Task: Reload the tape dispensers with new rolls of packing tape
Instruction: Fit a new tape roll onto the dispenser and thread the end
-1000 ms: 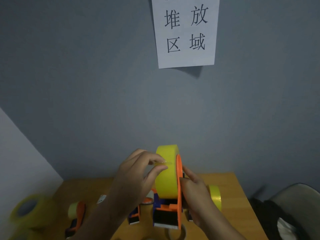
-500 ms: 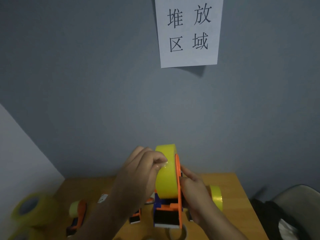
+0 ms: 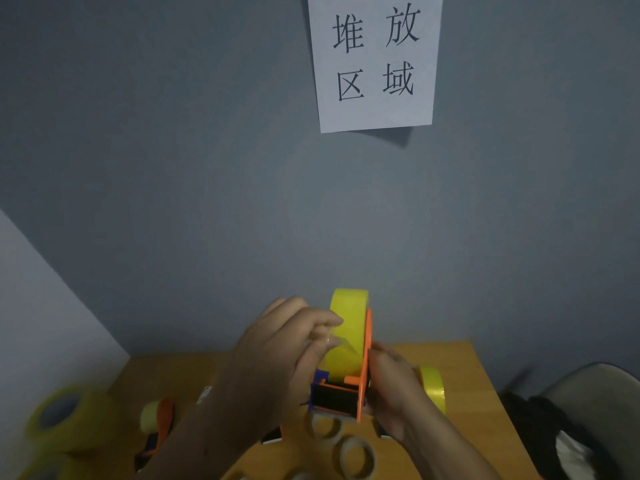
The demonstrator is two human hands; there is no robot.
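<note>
Four black characters, 堆放区域, are printed on the white paper sign (image 3: 375,60) on the wall. Above the table (image 3: 460,362), your right hand (image 3: 393,393) grips the orange tape dispenser (image 3: 360,386) holding a yellow roll (image 3: 348,327); your left hand (image 3: 277,355) pinches the roll's clear loose end.

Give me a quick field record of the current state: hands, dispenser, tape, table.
left hand: pinches the free tape end, peeled off the roll
right hand: holds the orange dispenser from its right side
yellow roll: mounted on the dispenser, upright
tape threading: not yet through the front slot
table: two empty cores, another loaded dispenser at left
wall sign: above
</note>
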